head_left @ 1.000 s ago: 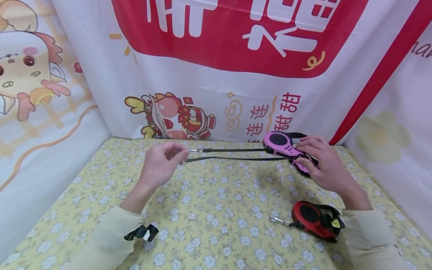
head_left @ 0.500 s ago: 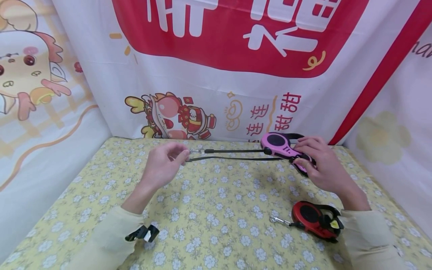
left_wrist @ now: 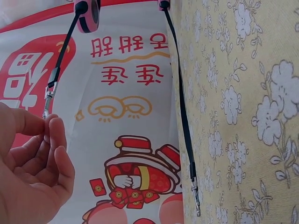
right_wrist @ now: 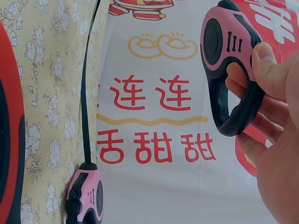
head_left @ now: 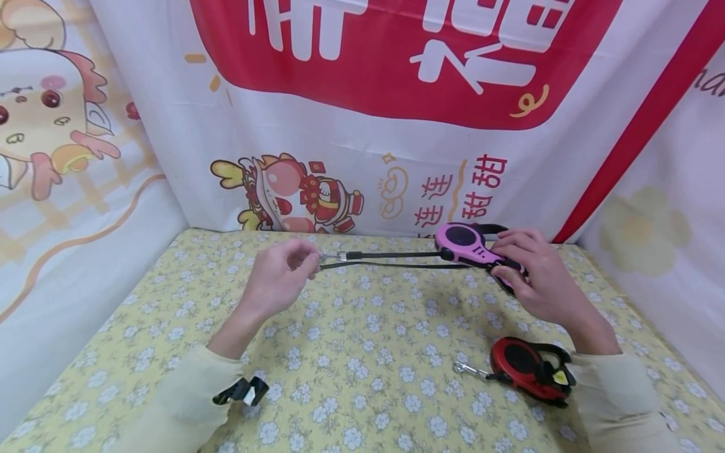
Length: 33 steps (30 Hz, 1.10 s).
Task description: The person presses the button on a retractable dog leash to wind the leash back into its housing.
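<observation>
Pink leash (head_left: 464, 240) in right grip (head_left: 540, 277)

Passage existed over the near cloth (head_left: 351, 377) between left sleeve (head_left: 175, 402) and red leash (head_left: 517, 358). Farther back, upper cord (left_wrist: 67, 44), strung from left hand (head_left: 283, 275) to raised pink leash (head_left: 460, 238), and lower cord (left_wrist: 184, 112) along the cloth obstructed; backdrop (head_left: 351, 135) stood just behind.
</observation>
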Motion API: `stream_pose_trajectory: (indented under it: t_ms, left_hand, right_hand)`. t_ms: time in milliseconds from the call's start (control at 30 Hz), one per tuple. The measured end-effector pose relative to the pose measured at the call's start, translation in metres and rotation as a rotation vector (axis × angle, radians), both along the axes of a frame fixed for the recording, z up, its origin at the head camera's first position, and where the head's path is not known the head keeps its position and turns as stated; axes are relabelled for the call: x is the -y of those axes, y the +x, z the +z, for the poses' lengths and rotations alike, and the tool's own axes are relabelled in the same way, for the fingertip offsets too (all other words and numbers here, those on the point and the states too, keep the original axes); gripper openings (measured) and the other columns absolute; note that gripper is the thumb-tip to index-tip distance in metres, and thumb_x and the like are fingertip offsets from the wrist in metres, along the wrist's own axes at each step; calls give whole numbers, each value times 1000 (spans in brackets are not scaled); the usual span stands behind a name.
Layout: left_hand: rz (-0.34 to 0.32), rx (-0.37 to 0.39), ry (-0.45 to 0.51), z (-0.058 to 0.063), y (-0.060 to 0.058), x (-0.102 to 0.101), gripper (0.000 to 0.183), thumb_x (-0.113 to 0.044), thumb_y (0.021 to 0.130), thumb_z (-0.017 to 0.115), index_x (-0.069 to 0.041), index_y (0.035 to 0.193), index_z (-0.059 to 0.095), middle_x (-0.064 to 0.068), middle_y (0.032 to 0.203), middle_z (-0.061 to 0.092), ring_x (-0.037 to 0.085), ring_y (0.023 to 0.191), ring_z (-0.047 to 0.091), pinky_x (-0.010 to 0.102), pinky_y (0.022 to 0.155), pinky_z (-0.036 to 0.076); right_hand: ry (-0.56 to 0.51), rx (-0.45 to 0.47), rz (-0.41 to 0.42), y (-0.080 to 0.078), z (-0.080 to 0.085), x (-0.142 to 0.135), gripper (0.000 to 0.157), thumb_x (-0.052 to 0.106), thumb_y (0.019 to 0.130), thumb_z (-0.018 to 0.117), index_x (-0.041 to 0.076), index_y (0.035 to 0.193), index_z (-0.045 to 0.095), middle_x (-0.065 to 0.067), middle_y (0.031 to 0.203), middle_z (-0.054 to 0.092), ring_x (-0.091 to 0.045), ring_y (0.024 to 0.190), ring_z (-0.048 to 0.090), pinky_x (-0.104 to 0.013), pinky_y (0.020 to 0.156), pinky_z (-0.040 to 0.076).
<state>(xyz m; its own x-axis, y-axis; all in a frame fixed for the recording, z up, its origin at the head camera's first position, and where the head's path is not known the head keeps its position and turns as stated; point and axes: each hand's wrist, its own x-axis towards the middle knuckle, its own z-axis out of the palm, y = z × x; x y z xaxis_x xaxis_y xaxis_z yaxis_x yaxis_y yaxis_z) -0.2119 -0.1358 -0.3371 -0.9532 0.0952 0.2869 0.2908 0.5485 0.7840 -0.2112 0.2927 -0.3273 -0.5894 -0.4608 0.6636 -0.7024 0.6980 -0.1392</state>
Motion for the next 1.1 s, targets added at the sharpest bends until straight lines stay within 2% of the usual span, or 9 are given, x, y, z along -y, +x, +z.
stream_pose_trajectory:
  t_ms: [233, 667, 933, 1100]
  left_hand:
    - [-23, -3, -7, -1, 0, 0, 18, -23, 108, 62, -12, 115, 74, 6, 94, 75, 19, 83, 69, 32, 74, 57]
    - [-83, -34, -40, 0, 0, -1, 18, -22, 109, 59, -10, 115, 72, 5, 92, 73, 18, 82, 67, 32, 76, 57]
    - [-109, -57, -60, 0, 1, -2, 15, -17, 108, 57, -9, 111, 70, 6, 91, 71, 18, 81, 64, 29, 75, 57]
    - [-113, -59, -67, -1, 1, -2, 14, -16, 108, 57, -9, 110, 69, 5, 90, 70, 18, 78, 62, 28, 73, 55]
  right_hand:
    - [-4, 2, -8, 1, 0, 2, 28, -8, 79, 83, 0, 105, 76, -19, 116, 73, -40, 120, 56, -56, 99, 42]
    - [-17, 4, 3, 1, -3, 7, 29, -10, 79, 82, 1, 105, 76, -20, 118, 72, -40, 120, 55, -57, 99, 41]
    - [-17, 2, 12, 3, -3, 10, 31, -11, 79, 82, 1, 107, 77, -18, 120, 71, -39, 122, 55, -47, 100, 41]
    - [-18, 5, 11, 4, -1, 12, 30, -10, 80, 82, 0, 107, 76, -19, 120, 71, -39, 121, 54, -49, 98, 42]
